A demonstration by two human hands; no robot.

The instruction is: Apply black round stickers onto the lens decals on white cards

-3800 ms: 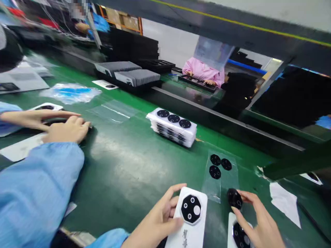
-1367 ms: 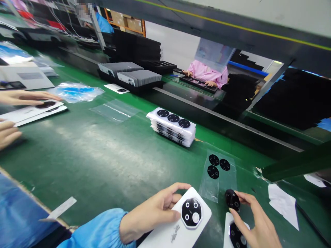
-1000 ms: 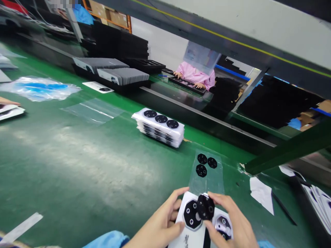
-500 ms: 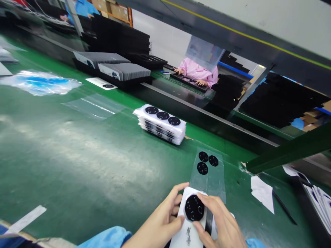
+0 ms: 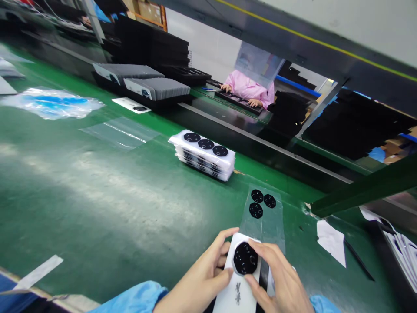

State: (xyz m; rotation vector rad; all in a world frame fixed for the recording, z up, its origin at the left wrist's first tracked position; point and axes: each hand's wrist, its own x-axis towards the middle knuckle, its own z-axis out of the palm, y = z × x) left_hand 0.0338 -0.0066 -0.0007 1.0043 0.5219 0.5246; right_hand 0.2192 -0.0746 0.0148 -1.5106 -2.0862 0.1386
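Observation:
My left hand (image 5: 208, 271) grips a white panel (image 5: 233, 284) along its left side, the thumb resting on its face. Dark brush-style characters mark the panel's lower part. On its upper part sits a black octagonal plate (image 5: 245, 258) with small holes. My right hand (image 5: 276, 278) pinches that plate between index finger and thumb at its right edge. Just beyond my hands lies a clear plastic sheet (image 5: 272, 224), bearing three similar black octagonal plates (image 5: 256, 210). The panel's underside is hidden.
Farther back stands a stack of white sheets with black octagons (image 5: 205, 154). Trays of grey-edged cards (image 5: 163, 90), a clear bag (image 5: 52, 104) and a plastic film (image 5: 119, 131) lie left. At right are a green post (image 5: 368, 184), torn paper (image 5: 331, 241) and a black stick (image 5: 358, 260). Someone in pink works opposite.
Both hands keep nearly the same hold on the panel and the black plate. The view has shifted slightly, and the white card at the back appears a little farther right.

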